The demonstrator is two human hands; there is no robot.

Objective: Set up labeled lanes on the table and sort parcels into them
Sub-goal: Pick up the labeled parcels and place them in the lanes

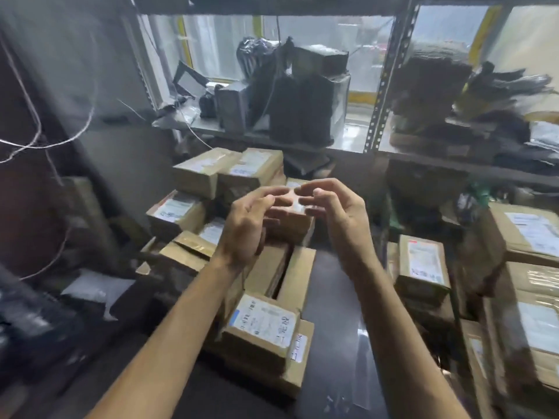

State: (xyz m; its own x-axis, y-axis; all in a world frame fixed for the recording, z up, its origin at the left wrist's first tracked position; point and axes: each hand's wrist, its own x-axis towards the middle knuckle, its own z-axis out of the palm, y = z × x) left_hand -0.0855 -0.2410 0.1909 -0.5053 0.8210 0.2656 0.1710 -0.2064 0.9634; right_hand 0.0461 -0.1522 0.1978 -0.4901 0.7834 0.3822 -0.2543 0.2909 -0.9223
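**head view: lanes not yet laid, parcels still heaped**

head camera shows an early stage, by my reading. no labelled lane can be made out on the dark tabletop (332,297), and the parcels (263,325) lie in one unsorted heap from the centre to the lower centre of the frame. marking the lanes and all the sorting seem still to come.

the left hand (251,219) and right hand (335,213) are raised together mid-frame above the heap. their fingers are curled and the tips almost meet. a pale blur sits between them, and i cannot tell whether they pinch something small or hold nothing.

counts: two hands. there are about ten cardboard parcels in the central heap, though blur prevents an exact tally. at least four more boxes (422,267) are stacked at the right edge. one clear strip (361,367) lies on the tabletop at lower right.
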